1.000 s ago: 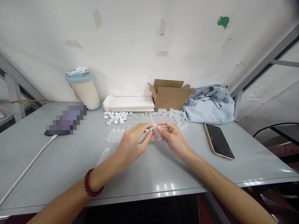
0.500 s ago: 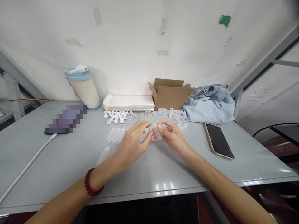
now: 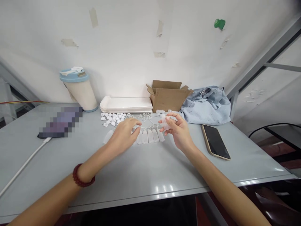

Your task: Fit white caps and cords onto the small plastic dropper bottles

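Observation:
My right hand point(image 3: 180, 131) pinches a small translucent plastic bottle point(image 3: 165, 123) between thumb and fingers, raised over the table. My left hand point(image 3: 124, 134) hovers to its left with thumb and fingers apart and nothing seen in them. Below and between the hands lies a row of flat translucent bottles point(image 3: 150, 137) with white cord loops; my left hand hides part of that row. Just beyond my left hand is a cluster of small white pointed caps point(image 3: 114, 118). Thin white loops point(image 3: 146, 116) lie loose beside the caps.
Along the wall stand a blue-lidded cup point(image 3: 81, 91), a stack of white trays point(image 3: 127, 104), an open cardboard box point(image 3: 169, 99) and a light blue cloth point(image 3: 205, 106). A phone point(image 3: 215, 142) lies at right, and a charging phone point(image 3: 62, 122) with a white cable at left.
My left hand has let go of the bottle and moved left. My right hand keeps the bottle, now slightly farther right. The row of bottles below shows more.

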Demonstrator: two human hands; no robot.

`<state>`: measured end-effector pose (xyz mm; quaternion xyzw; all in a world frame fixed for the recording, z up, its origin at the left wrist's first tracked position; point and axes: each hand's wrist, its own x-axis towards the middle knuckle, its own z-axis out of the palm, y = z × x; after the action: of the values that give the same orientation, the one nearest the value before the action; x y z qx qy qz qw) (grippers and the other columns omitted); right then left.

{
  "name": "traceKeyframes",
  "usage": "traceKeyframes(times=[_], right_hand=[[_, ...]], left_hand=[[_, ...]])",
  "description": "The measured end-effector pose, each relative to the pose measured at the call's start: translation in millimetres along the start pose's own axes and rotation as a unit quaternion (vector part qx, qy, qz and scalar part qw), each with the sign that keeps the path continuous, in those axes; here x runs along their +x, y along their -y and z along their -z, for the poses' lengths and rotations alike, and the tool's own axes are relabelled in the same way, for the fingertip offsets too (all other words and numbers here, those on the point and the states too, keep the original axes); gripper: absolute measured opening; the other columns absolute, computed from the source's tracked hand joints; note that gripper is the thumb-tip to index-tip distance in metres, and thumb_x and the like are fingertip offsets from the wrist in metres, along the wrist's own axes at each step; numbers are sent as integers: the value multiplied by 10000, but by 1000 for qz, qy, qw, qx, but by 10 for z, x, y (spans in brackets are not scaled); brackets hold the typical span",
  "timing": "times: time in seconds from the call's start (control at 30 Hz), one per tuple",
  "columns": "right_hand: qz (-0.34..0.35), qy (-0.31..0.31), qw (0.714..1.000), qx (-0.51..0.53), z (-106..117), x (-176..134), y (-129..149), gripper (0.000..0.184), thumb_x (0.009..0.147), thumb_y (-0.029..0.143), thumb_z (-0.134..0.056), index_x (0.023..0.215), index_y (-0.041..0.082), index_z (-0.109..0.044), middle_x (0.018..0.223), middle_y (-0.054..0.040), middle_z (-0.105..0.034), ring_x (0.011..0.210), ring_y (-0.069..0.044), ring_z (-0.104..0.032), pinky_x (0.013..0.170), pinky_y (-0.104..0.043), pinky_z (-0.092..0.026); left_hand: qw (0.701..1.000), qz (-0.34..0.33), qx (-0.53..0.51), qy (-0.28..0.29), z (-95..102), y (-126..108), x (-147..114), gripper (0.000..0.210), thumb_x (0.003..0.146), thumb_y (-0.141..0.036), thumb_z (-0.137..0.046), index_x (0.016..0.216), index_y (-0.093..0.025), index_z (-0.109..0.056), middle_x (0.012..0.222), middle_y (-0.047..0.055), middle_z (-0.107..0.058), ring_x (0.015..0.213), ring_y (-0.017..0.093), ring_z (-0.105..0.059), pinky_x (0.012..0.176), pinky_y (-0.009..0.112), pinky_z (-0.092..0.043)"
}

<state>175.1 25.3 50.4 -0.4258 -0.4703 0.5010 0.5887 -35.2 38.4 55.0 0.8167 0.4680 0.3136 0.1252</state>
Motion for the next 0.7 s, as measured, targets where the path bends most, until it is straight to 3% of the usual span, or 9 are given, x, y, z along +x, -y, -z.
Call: traceKeyframes(times=[0.17,0.27,0.37,0.53,0.7], right_hand=[[-9,-37,999,-31,126,126,-33,457,705,500,-708,967,209,-471,803,-30,-710,506,-146,-650,396,-206,-420],[-15,-42,999,-31,180,183,-76,435,695,459,-727,947,196,-489,795,-28,-706,543,-153,-668,444,-219,-463],[-23,-35,999,-25,203,212,-105,397,700,402,-735,939,201,-490,814,-24,-704,580,-159,-678,495,-246,-497],[-46,-19,998,-29,180,196,-88,339,734,355,-705,943,212,-481,862,-27,-696,623,-163,-684,528,-267,-504],[-36,19,998,-39,133,157,-63,330,745,354,-685,948,205,-472,873,-17,-675,613,-144,-677,541,-258,-491]], left_hand=[[988,-69,103,95,-86,134,431,290,815,-153,-415,968,-158,-662,990,102,-700,905,261,-651,787,360,-501],[982,-96,110,117,-249,156,733,288,781,-101,-424,919,-146,-672,948,105,-701,916,258,-641,787,339,-481],[976,-126,101,146,-439,177,941,258,729,-66,-454,838,-147,-673,849,88,-698,807,228,-641,717,300,-464],[972,-141,87,165,-612,202,1036,201,673,-45,-463,638,-159,-625,633,55,-635,613,195,-589,592,281,-408],[986,-107,64,112,-445,94,971,214,722,-73,-443,745,-143,-644,751,68,-683,688,194,-617,633,280,-439]])
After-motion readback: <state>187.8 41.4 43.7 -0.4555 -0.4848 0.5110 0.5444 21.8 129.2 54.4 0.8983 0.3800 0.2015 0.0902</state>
